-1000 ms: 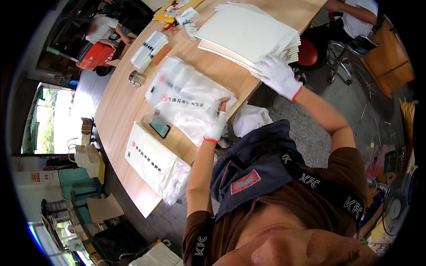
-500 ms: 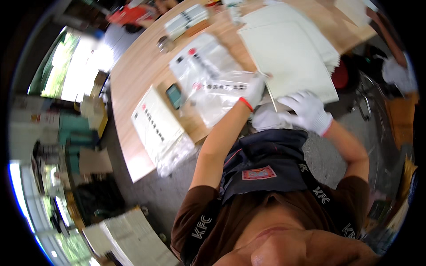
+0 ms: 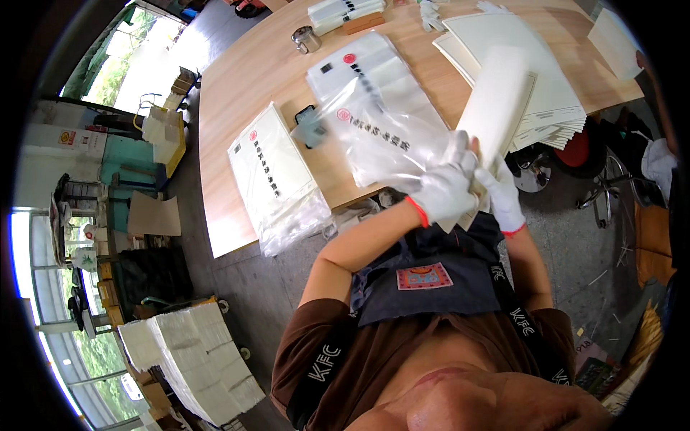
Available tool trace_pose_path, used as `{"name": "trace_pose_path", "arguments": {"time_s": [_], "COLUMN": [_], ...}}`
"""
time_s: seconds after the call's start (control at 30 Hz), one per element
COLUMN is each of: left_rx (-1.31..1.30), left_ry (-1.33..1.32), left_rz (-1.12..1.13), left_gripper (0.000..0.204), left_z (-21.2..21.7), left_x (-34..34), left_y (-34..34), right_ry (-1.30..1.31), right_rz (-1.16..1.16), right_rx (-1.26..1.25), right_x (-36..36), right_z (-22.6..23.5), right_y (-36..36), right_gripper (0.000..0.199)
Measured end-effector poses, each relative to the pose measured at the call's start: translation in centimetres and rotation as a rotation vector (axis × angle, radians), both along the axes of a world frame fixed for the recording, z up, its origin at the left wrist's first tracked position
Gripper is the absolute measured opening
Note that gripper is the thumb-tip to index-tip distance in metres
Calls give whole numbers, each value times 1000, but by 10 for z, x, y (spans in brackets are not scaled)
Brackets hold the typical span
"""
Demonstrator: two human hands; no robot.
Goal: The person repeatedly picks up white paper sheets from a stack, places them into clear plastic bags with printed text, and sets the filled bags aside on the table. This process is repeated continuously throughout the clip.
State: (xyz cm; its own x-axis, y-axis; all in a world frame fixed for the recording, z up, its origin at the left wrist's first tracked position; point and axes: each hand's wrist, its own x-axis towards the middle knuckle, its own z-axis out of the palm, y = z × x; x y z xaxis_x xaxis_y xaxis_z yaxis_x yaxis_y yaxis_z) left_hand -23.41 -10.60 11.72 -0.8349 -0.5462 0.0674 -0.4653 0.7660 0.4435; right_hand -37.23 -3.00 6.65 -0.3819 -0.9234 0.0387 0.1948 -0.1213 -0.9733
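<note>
left hand (image 3: 442,190) and right hand (image 3: 504,195), gloved, close together; both clamped on a curled cream sheet (image 3: 496,100); sheet above near edge of bench (image 3: 244,86); clear plastic bag (image 3: 374,154) beside left hand; paper stack (image 3: 557,86) behind sheet

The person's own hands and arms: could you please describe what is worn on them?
The left hand and right hand wear white gloves with red-orange cuff edges; one left fingertip seems uncovered. The forearms are bare below short brown sleeves.
</note>
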Motion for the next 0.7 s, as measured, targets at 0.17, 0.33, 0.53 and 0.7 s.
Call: {"name": "trace_pose_path", "arguments": {"time_s": [0.17,0.33,0.53,0.7], "left_rx": [247,1050,893,207], "left_ry": [124,778,908,490], "left_rz": [-108,307,229,14], "left_gripper": [78,51,52,49], "left_z": [-11,48,105,75], "left_x": [13,83,137,116], "left_y": [-17,-87,-107,-52], "right_ry": [461,933,1791,1744], "right_rz": [-266,82,367,422], "right_rx": [142,11,-159,274], "right_x": [-12,-23,-24,10], "right_z": [-13,75,104,93], "right_y": [-3,15,-10,-45], "right_gripper": [32,29,26,31]}}
